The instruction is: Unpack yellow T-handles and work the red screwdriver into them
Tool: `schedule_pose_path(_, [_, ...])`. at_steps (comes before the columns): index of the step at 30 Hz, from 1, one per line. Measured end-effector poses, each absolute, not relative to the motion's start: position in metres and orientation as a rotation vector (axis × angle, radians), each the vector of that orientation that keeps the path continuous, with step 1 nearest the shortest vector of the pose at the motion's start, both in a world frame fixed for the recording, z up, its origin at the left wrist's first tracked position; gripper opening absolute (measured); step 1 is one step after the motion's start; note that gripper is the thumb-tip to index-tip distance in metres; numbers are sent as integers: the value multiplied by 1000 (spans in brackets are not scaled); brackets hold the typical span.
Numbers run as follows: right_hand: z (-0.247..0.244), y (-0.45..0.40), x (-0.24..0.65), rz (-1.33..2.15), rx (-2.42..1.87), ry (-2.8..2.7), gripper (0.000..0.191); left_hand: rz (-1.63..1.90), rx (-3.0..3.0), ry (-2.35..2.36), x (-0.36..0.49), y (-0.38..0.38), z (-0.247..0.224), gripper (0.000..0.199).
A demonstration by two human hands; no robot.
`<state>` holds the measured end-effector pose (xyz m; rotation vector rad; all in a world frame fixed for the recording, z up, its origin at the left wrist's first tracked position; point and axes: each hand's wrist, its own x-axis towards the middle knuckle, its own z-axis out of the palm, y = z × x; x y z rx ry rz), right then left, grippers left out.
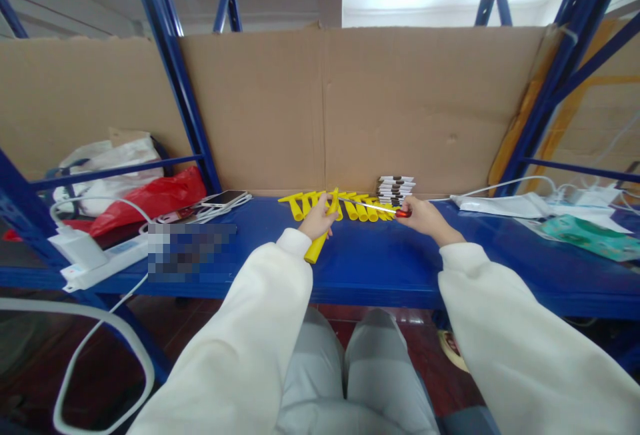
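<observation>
My left hand (319, 219) is closed round a yellow tool-like piece (315, 249), whose wide end points down toward the table's front edge. In my right hand (424, 217) is the red handle of a screwdriver (373, 207). Its metal shaft reaches left to the top part of the held yellow piece. Behind both hands, several similar yellow pieces (360, 210) lie in a row on the blue table. A stack of small white and dark packets (396, 190) stands at the back, just beyond the right end of the row.
On the left are a white power strip (115, 256), a phone (226, 198), cables and a red bag (150, 200). White packaging (503, 205) and a green packet (590, 236) lie right. A cardboard sheet (400, 102) and blue posts stand behind the blue table (375, 282).
</observation>
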<state>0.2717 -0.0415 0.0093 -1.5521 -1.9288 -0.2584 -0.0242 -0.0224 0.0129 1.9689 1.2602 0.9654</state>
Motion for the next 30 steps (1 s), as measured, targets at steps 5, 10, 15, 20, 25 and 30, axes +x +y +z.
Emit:
schedule_pose_path(5, [13,-48,265,-326,-1665,-1964,11,951,1998,1281,-25,-22,13,48])
schedule_pose_path(10, [10,-45,267,-223,-1556,-2012,5,978,1991,1321,-24,-24,14,46])
schedule_pose_path(15, [9,-41,269,-225,-1489,-2010,9,970,1991,1328,-24,-25,14,46])
schedule_pose_path(20, [9,-44,267,-267,-1578,-2003,17,965,2013,1332,-24,-25,13,47])
schedule_pose_path(25, [8,-43,268,-216,-1628,-2005,10,956,2021,1330,-25,-25,14,49])
schedule_pose_path(30, [6,-39,271,-142,-1565,-2011,7,951,2020,1351,-25,-25,15,51])
